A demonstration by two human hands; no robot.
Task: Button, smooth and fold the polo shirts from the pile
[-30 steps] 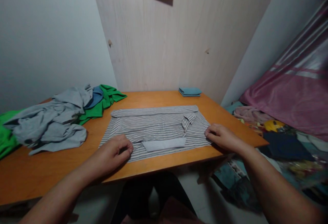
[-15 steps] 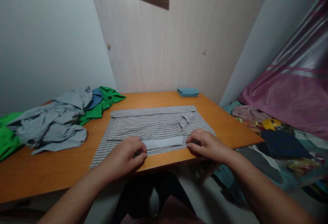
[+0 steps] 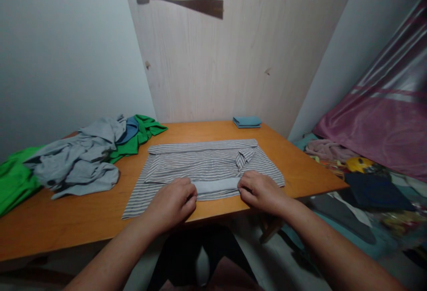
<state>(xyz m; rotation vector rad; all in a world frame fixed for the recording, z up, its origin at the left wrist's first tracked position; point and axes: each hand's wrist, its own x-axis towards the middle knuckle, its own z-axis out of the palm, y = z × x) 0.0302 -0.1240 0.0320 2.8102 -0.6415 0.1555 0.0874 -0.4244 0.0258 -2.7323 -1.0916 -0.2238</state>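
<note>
A grey-and-white striped shirt (image 3: pixel 200 165) lies spread on the wooden table in front of me, with folded layers and a small crumpled fold at its right. A paler band (image 3: pixel 216 186) runs along its near side. My left hand (image 3: pixel 179 197) is closed at the left end of this band, its fingers curled onto the cloth. At the band's other end, my right hand (image 3: pixel 256 189) pinches the cloth. The fingertips of both hands are partly hidden.
On the table's left lies a heap of grey clothes (image 3: pixel 76 153) and green clothes (image 3: pixel 20 173). A folded teal cloth (image 3: pixel 247 122) sits at the back of the table (image 3: pixel 310 177). Right of the table are a pink curtain (image 3: pixel 383 126) and assorted fabrics.
My right hand has moved slightly left onto the end of the pale band. The fingers of both hands have closed more on the cloth. The view has tilted up a little.
</note>
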